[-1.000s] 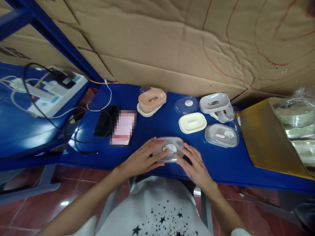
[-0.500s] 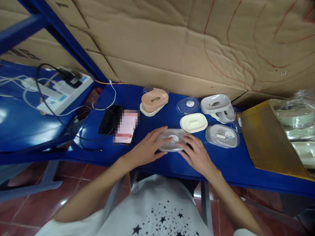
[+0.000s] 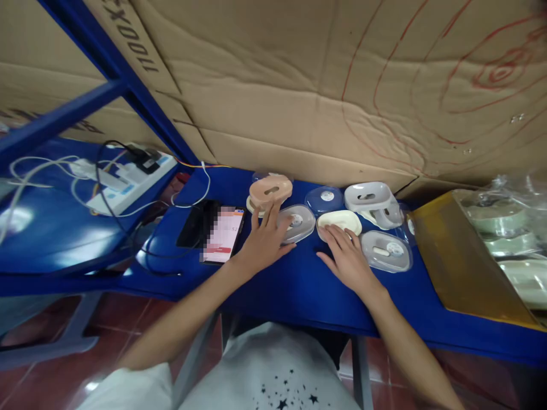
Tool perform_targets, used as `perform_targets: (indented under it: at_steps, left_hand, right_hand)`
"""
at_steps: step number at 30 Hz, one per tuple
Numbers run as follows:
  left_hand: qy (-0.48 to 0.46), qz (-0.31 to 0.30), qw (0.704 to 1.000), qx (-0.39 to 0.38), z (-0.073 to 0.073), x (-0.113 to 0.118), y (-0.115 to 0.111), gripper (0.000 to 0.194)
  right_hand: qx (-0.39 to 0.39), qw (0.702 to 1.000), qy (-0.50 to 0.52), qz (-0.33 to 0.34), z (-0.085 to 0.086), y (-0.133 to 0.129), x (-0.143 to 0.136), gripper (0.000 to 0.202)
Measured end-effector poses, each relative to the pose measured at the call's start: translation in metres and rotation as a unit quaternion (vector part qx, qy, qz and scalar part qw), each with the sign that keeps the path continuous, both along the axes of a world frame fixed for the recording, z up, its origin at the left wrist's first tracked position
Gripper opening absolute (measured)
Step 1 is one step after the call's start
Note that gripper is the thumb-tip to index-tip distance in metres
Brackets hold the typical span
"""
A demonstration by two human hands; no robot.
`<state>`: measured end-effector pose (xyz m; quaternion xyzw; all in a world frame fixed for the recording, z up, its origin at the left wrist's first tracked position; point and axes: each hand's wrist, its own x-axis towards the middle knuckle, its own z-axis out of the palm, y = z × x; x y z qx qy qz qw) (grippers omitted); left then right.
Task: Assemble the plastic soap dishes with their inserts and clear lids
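Note:
My left hand (image 3: 264,236) has its fingers spread, the fingertips at the near edge of a peach soap dish (image 3: 273,191). Its thumb and forefinger lie around the left end of a grey soap dish under a clear lid (image 3: 301,222) with a round label. My right hand (image 3: 345,253) rests its stretched fingers on the near side of a cream oval tray (image 3: 339,219), thumb apart. Right of it is another grey dish under a clear lid (image 3: 384,250). A loose clear lid (image 3: 322,199) and stacked grey dishes (image 3: 370,196) lie behind.
At right an open carton (image 3: 453,256) holds several green, plastic-wrapped pieces (image 3: 498,219). Left of my hands lies a phone (image 3: 224,233) with a lit screen. Cables run from a white power strip (image 3: 132,182). A cardboard wall (image 3: 273,91) stands behind the blue table (image 3: 294,290).
The lidded grey dish has moved back, beside the peach dish. My left hand has shifted away from me with it; my right hand has left it for the cream tray. The view has tilted.

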<state>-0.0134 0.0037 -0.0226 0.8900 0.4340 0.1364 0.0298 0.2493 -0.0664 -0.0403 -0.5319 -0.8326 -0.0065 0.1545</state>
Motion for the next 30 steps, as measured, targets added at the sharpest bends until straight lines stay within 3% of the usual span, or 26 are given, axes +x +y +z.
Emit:
perform_targets:
  at_steps: [4,7,9,11,14,18,24,30]
  left_hand:
    - [-0.014,-0.004,1.0,0.017,0.006,-0.002,0.021,0.058]
    - [-0.031,0.095,0.995,0.024,0.011,-0.011,0.052,0.052]
    - [-0.044,0.171,0.984,0.002,0.01,-0.016,0.074,0.06]
    - [-0.055,0.194,0.979,-0.025,0.007,-0.019,0.09,0.069]
    - [-0.07,0.173,0.982,-0.034,0.002,-0.021,0.102,0.072]
    - [-0.096,0.139,0.985,-0.03,0.003,-0.026,0.1,0.069]
    - [-0.21,0.102,0.972,-0.035,-0.001,-0.032,0.097,0.073]
    - [-0.173,0.087,0.976,-0.105,-0.015,-0.042,0.098,0.088]
  right_hand:
    - [0.018,1.0,-0.007,-0.019,-0.009,-0.004,0.004,0.05]
    - [0.024,1.0,0.002,-0.019,-0.01,-0.004,0.004,0.047]
    - [0.022,1.0,0.007,-0.011,-0.009,-0.004,0.004,0.046]
    - [0.017,1.0,0.009,-0.002,-0.009,-0.003,0.004,0.044]
    - [0.014,1.0,0.016,0.007,-0.01,-0.004,0.004,0.041]
    - [0.015,0.999,0.027,0.009,-0.01,-0.004,0.005,0.041]
    - [0.013,0.999,0.03,0.016,-0.009,-0.005,0.005,0.04]
    - [0.008,0.999,0.026,0.017,-0.01,-0.003,0.005,0.038]
